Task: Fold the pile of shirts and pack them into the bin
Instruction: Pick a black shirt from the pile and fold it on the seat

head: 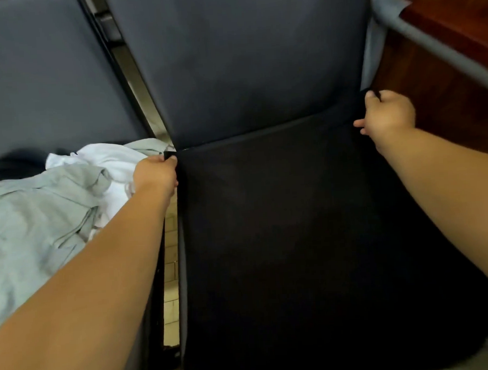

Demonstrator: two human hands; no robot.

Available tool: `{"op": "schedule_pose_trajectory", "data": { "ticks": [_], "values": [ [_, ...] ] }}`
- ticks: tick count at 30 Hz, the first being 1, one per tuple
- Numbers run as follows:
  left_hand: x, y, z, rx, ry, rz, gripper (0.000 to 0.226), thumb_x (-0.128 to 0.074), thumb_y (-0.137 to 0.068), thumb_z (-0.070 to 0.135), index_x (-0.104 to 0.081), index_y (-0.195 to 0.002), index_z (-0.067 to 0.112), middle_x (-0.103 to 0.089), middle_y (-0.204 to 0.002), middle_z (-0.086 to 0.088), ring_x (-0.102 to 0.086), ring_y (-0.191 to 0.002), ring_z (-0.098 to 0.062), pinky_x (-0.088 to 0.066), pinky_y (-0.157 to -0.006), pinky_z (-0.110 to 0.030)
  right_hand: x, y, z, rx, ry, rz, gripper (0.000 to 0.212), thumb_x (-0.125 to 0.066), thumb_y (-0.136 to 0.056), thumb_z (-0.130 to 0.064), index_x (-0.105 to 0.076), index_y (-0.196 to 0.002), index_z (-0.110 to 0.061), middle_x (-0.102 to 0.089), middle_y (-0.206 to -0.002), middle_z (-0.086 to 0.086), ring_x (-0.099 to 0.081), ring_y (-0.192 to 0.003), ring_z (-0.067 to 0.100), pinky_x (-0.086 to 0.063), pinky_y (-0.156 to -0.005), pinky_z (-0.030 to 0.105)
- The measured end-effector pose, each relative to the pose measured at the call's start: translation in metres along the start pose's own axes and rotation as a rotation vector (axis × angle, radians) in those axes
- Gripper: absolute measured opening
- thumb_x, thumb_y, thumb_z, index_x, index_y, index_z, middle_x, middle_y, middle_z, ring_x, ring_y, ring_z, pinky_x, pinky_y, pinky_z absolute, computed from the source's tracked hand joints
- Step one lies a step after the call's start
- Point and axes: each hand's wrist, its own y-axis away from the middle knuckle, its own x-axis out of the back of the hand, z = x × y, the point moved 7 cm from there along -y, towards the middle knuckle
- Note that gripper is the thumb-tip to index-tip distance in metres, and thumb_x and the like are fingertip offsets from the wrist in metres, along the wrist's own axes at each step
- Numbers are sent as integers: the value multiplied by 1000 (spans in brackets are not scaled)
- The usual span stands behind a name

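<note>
A black shirt (281, 225) lies spread flat over the seat of a dark grey padded chair (244, 57). My left hand (156, 175) pinches the shirt's far left corner at the seat's back edge. My right hand (386, 113) grips the far right corner, slightly higher against the chair back. The shirt's top edge runs taut between both hands. To the left, a pile of shirts (49, 212) rests on a neighbouring seat: a pale grey-green one on top, a white one (108, 160) behind it, something black at the far left. No bin is in view.
A second dark grey chair back (33, 68) stands at the upper left, with a narrow gap (169, 287) between the two seats showing tiled floor. A wooden panel (442, 61) and a grey taped bar (433, 44) border the right side.
</note>
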Motion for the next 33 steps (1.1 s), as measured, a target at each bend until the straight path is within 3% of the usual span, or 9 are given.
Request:
{"op": "schedule_pose_trajectory", "data": {
  "ticks": [2, 4, 6, 8, 10, 13, 16, 22, 33],
  "values": [
    [0, -4, 0, -56, -143, 27, 28, -59, -93, 54, -63, -88, 27, -65, -54, 2, -65, -61, -26, -36, -116, -50, -3, -3, 2, -12, 7, 24, 37, -48, -109, -43, -62, -137, -24, -75, -99, -2, -75, -80, 10, -63, -85, 36],
    [-1, -5, 4, -109, -185, 37, 28, -54, -93, 47, -67, -97, 23, -76, -83, -7, -74, -87, -33, -50, -107, -47, -8, -5, 1, 21, 38, 14, 45, -48, -106, -48, -59, -141, -22, -72, -104, -4, -74, -91, 13, -61, -93, 39],
    [-1, 4, 11, -147, -247, 79, 39, -47, -93, 41, -65, -113, 11, -72, -111, -12, -68, -108, -35, -50, -95, -39, -11, 0, -6, 84, 147, -3, 58, -51, -99, -54, -52, -148, -21, -63, -132, 3, -68, -115, 22, -53, -108, 41],
    [-1, 28, 23, -265, -326, 152, 45, -50, -94, 33, -56, -128, 4, -59, -131, -17, -58, -120, -38, -47, -100, -47, -9, 18, -16, 165, 313, -25, 57, -55, -104, -33, -40, -156, -14, -41, -156, 10, -53, -135, 27, -37, -116, 28],
    [-11, 57, 35, -470, -386, 154, 45, -58, -96, 25, -56, -133, 0, -52, -136, -23, -53, -124, -45, -43, -108, -53, -8, 33, -21, 260, 433, -53, 56, -56, -104, -18, -38, -156, -10, -31, -160, 11, -48, -136, 28, -33, -110, 23],
    [-41, 94, 38, -666, -581, -6, 56, -56, -102, 45, -57, -145, 10, -49, -148, -21, -45, -136, -44, -38, -116, -54, -16, 64, -25, 418, 635, -153, 54, -57, -104, -26, -44, -154, -9, -30, -162, 10, -46, -141, 30, -36, -115, 33],
    [-70, 114, 23, -631, -774, -220, 74, -33, -103, 70, -27, -165, 31, -13, -175, -7, -10, -161, -34, -14, -128, -50, -32, 87, -12, 461, 925, -311, 70, -49, -104, -54, -34, -163, -19, -20, -172, 7, -25, -157, 31, -26, -125, 46],
    [-81, 121, 5, -589, -907, -264, 76, -10, -96, 82, 2, -164, 51, 13, -176, 7, 19, -161, -26, 8, -128, -57, -33, 100, 23, 392, 1123, -444, 81, -19, -99, -79, -5, -168, -39, 7, -177, -1, 7, -162, 32, 0, -130, 53],
    [-84, 105, 12, -545, -941, -232, 80, -8, -89, 90, 3, -161, 58, 12, -175, 12, 17, -161, -31, 4, -125, -68, -41, 82, 20, 416, 1177, -357, 83, -13, -96, -82, -4, -167, -40, 6, -177, 1, 7, -162, 32, 1, -129, 58]
  ]
}}
